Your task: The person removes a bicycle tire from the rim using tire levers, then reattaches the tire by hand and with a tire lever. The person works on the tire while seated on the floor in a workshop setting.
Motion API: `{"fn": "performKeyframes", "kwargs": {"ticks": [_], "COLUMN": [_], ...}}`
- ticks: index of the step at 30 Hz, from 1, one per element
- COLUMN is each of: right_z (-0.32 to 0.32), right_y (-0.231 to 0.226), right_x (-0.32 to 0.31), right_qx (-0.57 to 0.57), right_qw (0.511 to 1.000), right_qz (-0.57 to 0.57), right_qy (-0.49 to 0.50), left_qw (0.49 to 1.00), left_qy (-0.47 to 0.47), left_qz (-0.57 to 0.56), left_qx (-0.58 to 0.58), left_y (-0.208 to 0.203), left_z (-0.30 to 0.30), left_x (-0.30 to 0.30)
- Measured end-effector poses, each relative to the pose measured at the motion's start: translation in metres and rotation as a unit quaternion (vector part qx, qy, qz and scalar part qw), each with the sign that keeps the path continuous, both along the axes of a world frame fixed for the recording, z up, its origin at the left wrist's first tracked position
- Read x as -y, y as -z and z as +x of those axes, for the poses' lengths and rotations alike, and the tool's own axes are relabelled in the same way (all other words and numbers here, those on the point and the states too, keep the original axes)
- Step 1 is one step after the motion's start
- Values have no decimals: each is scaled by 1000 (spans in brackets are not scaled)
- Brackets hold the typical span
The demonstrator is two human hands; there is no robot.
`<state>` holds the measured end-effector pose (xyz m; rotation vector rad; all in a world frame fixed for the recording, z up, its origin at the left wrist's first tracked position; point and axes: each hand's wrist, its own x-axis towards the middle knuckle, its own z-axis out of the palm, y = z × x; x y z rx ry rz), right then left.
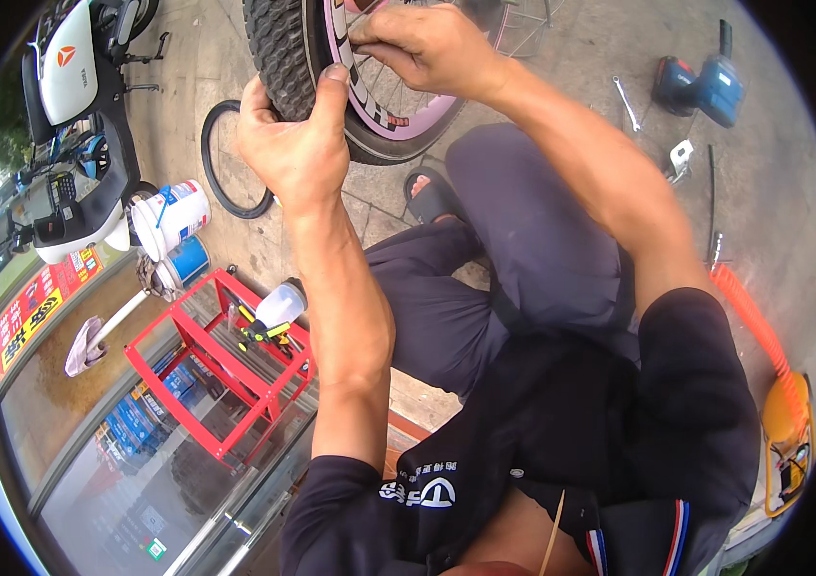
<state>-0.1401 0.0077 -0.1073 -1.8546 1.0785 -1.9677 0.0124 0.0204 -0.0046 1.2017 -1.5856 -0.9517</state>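
Observation:
A bicycle wheel stands in front of me at the top of the view, its far part cut off by the picture's edge. It has a black knobby tire (278, 60) and a pink rim (417, 123) with thin spokes. My left hand (297, 144) is wrapped round the near left of the tire, its thumb pressed along the sidewall by the rim. Over the spokes, my right hand (432, 48) is closed in a pinch at the rim's inner side. Whatever lies between those fingertips is hidden.
A black rubber ring (205, 144) lies on the ground at left, near a white bucket (182, 213), a parked scooter (91, 182) and a red metal frame (198, 338). Rightward are a wrench (627, 104), a blue power tool (718, 91) and an orange coiled hose (754, 312).

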Motion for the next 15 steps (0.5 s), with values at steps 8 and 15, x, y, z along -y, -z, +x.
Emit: {"fn": "performKeyframes", "kwargs": {"ticks": [8,15], "right_z": [2,14], "right_y": [6,6], "right_x": [-1,-6], "right_qx": [-10,-34], "right_qw": [1000,997], "right_qz": [20,0], "right_qy": [-12,76], "left_qw": [1000,998], "left_qy": [-2,-18], "left_qz": [13,22], "left_qx": [0,51], "left_y": [2,-3], "left_z": [1,-1], "left_x": [0,-1]}}
